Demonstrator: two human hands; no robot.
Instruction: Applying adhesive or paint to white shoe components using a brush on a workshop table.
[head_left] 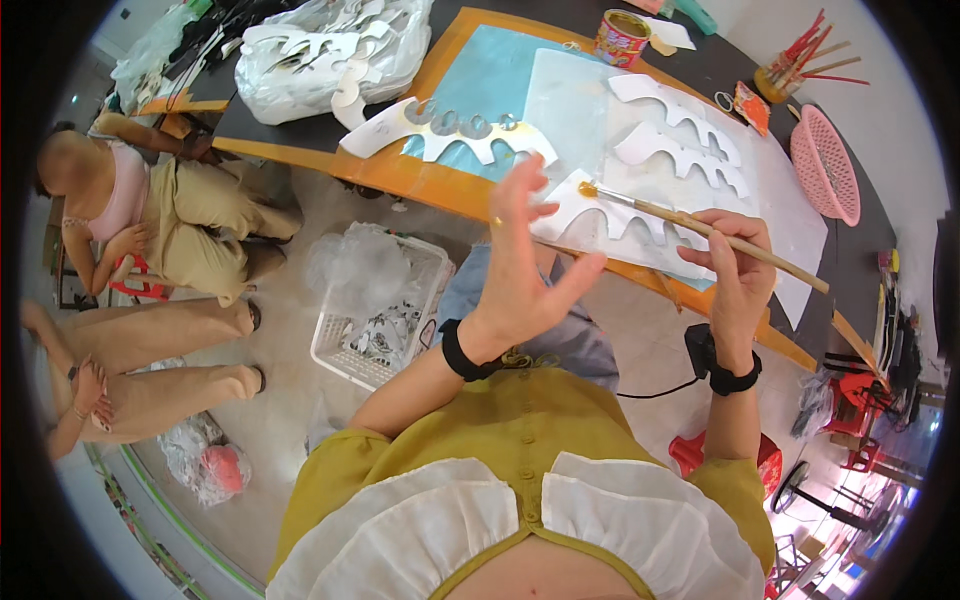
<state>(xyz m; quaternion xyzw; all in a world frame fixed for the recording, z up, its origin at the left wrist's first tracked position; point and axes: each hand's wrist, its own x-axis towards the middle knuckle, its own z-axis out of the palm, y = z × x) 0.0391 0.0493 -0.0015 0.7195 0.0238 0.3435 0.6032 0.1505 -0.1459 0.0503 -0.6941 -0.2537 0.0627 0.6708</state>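
My right hand (738, 270) pinches a long wooden-handled brush (690, 222) near the back of its handle. The bristles carry a yellowish paste and are over the left end of a white scalloped cut-out (600, 222) at the table's near edge. My left hand (522, 270) is raised in front of that edge, fingers spread, holding nothing. Two more white scalloped pieces (672, 108) lie behind on a pale sheet (765, 235). Left of them, another scalloped piece (450, 150) bears several greyish round discs (478, 127) along its upper edge.
A tin can (622, 38), a cup of brushes (772, 84) and a pink basket (824, 165) stand at the back and right. Plastic bags of white cut-outs (335, 60) sit at the left. A white crate (385, 300) stands on the floor; two people sit at the left.
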